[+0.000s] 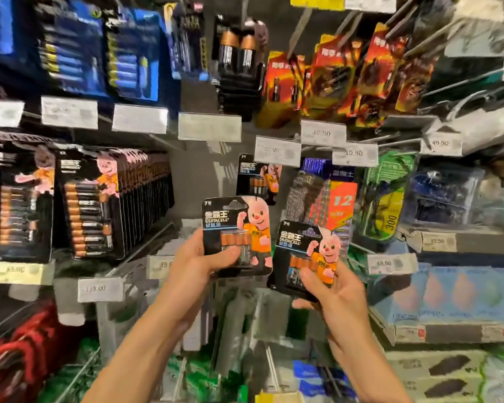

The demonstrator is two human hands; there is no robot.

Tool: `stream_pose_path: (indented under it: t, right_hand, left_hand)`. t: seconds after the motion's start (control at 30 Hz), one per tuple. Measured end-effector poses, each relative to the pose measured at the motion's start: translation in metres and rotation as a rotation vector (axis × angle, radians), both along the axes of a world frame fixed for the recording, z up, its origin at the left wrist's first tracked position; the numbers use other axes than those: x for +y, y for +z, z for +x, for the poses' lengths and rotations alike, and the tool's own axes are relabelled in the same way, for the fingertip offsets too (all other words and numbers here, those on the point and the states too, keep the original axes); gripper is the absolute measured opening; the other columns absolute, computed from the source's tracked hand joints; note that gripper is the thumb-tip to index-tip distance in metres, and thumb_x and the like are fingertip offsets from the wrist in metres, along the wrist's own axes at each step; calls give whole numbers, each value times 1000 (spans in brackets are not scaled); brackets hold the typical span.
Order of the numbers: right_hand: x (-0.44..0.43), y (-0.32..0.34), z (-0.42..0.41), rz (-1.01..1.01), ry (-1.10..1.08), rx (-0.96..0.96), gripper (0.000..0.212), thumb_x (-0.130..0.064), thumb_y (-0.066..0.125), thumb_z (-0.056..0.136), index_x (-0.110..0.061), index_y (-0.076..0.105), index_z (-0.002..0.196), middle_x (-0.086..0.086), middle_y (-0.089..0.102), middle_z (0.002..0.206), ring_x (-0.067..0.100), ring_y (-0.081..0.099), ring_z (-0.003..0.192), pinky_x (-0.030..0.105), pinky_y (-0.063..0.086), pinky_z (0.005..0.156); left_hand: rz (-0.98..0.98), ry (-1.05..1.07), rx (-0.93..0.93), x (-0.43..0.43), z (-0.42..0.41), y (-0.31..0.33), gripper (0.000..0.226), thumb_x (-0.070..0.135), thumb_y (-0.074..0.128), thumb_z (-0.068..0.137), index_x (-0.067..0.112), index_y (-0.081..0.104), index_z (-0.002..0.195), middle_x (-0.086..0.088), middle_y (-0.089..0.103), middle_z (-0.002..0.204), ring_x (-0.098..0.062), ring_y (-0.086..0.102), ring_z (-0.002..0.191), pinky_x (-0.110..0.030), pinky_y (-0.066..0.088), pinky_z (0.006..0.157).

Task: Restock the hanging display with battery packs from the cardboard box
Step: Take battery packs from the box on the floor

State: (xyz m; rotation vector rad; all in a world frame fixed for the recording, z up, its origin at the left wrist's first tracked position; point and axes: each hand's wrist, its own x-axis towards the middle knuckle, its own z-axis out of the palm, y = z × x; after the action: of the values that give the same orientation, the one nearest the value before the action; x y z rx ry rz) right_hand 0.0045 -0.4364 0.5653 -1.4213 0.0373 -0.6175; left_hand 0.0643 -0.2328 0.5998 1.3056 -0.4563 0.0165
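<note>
— Left grip (pixel 198 264) pinches one battery pack (pixel 236 222) by its lower part, thumb over the blister. Right grip (pixel 332 289) clamps a second pack (pixel 300 242) the same way, lower and to the right.
— Where do the cards sit relative to the fingers?
— Each rises above its grip, hang-hole end topmost and free. The second one tilts a little. Their edges are just beside each other; I cannot tell whether they touch.
— What might go wrong?
— Held so low, a card could swing or bow as its hole meets the peg, and miss. With both grips full, neither can steady the hook. Farther back, the matching hanging pack (pixel 258 177) sits under a price label (pixel 277 151), and a clumsy push could knock it off. Its peg is too blurred to make out.
— And the cardboard box?
— Out of view.
</note>
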Motion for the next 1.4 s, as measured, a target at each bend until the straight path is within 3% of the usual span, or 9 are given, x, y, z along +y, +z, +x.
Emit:
stream_pose_path:
  t: [0.23, 0.37, 0.5, 0.6, 0.67, 0.8, 1.0, 1.27, 1.4]
  right_hand:
    - [-8, 14, 36, -9, -12, -47, 32, -2, 68, 92, -26, 68, 114, -6, 77, 99, 17, 73, 94, 37, 63, 58]
    - [-15, 26, 50, -28, 17, -65, 37, -3, 69, 92, -28, 66, 120, -15, 74, 93, 7, 70, 84, 34, 61, 55]
    - [-24, 31, 60, -24, 72, -85, 39, -4, 70, 92, -36, 65, 114, -20, 72, 93, 7, 68, 85, 32, 59, 55]
    - [-29, 36, 62, -42, 104, -102, 39, -6, 70, 92, -35, 66, 118, -8, 72, 106, 12, 68, 92, 33, 59, 56]
    - [-31, 40, 63, -64, 134, -117, 37, -6, 69, 93, -33, 66, 118, -7, 74, 101, 13, 69, 87, 31, 59, 56]
    - [-31, 48, 67, -104, 194, -135, 30, -6, 69, 93, -30, 67, 110, -7, 75, 95, 23, 71, 90, 32, 59, 57]
    - [-21, 56, 78, -52, 253, -158, 17, -6, 66, 95, -19, 67, 106, 9, 73, 101, 37, 68, 97, 30, 55, 54]
    - [-1, 84, 95, -112, 268, -192, 16, -9, 66, 95, -20, 67, 106, 7, 72, 99, 19, 67, 86, 31, 56, 54]
    - [6, 92, 106, -115, 264, -194, 17, -9, 66, 94, -20, 68, 107, 19, 68, 104, 27, 63, 84, 31, 55, 51]
  left_hand:
    - [-25, -58, -175, -13, 33, 53, 32, 3, 58, 98, 7, 63, 129, -9, 73, 122, -25, 68, 118, -37, 51, 103]
    - [-42, -99, -174, -23, 37, 77, 31, 4, 54, 100, 7, 61, 131, -7, 74, 121, -18, 70, 112, -27, 54, 91]
    - [-125, -116, -166, -28, 36, 88, 32, 2, 52, 100, 4, 59, 132, -12, 72, 124, -26, 68, 118, -37, 52, 102]
    - [-171, -120, -142, -33, 30, 100, 30, 4, 52, 100, 4, 61, 129, -11, 74, 121, -23, 71, 113, -30, 57, 93]
    - [-222, -133, -110, -34, 25, 110, 30, 5, 54, 98, 5, 63, 127, -10, 75, 119, -20, 72, 109, -26, 60, 84]
    - [-331, -103, -29, -35, 22, 127, 35, 11, 61, 89, 7, 65, 123, -9, 75, 118, -20, 70, 115, -34, 57, 95]
    - [-391, -102, 80, -29, 18, 139, 42, 5, 63, 81, -1, 61, 123, -20, 75, 111, -30, 74, 104, -39, 59, 90]
    - [-306, -79, 85, -23, 22, 149, 32, 4, 60, 85, 1, 64, 117, -16, 76, 112, -27, 75, 102, -34, 60, 83]
    - [-305, -107, 76, -20, 27, 148, 46, 5, 63, 81, 0, 62, 126, -16, 74, 116, -27, 74, 105, -35, 59, 89]
